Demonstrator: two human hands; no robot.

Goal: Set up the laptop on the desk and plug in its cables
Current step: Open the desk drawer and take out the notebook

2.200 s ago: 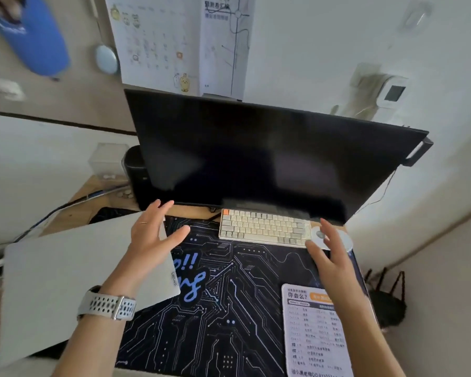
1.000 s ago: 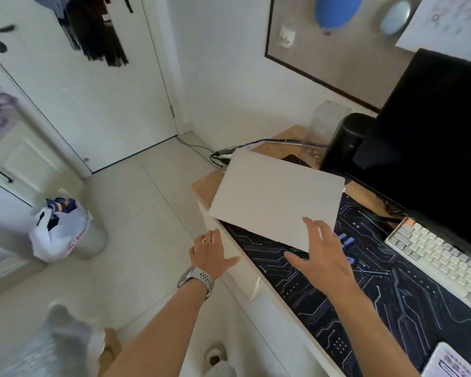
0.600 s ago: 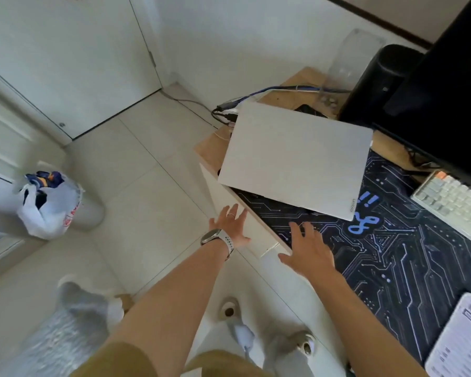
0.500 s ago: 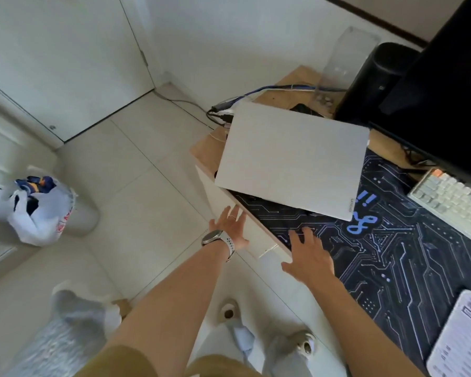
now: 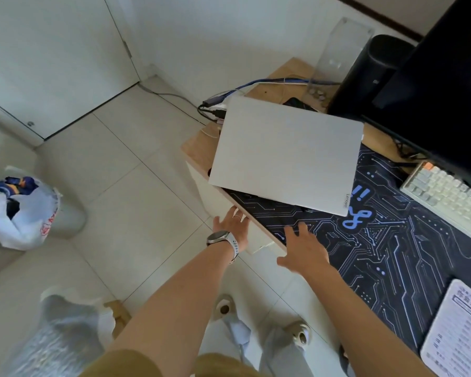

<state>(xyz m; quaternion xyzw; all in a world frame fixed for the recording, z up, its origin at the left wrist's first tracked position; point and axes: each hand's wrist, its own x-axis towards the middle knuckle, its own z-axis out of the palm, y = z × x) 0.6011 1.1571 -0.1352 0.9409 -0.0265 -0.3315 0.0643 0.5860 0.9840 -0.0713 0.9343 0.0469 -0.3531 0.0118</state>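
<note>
Early stage of setup: laptop [image 5: 286,153] closed, lid down, lying flat at the left end of the table [image 5: 199,151], partly on the dark circuit-print mat [image 5: 378,240], with one near corner jutting past the table's left edge. Cables [image 5: 215,107] bunched at the far left corner just beyond the laptop's back edge, plugs loose, none seated in a port. Left hand [image 5: 233,227] spread with fingers straight, holding nothing, at the table's front-left edge just below the laptop's overhanging corner; contact with the edge not determinable. Right hand [image 5: 302,246] likewise spread and empty, over the mat near the front edge, just short of the laptop's near side. Step judged in hand: positioning the closed laptop. Next move judged to call for a two-sided hold on the near edge, a slide inward until fully supported, lid raised, then plugs brought from the far left corner to the ports. Monitor [image 5: 441,85] and keyboard [image 5: 443,194] toward the right, well apart from both hands.
</note>
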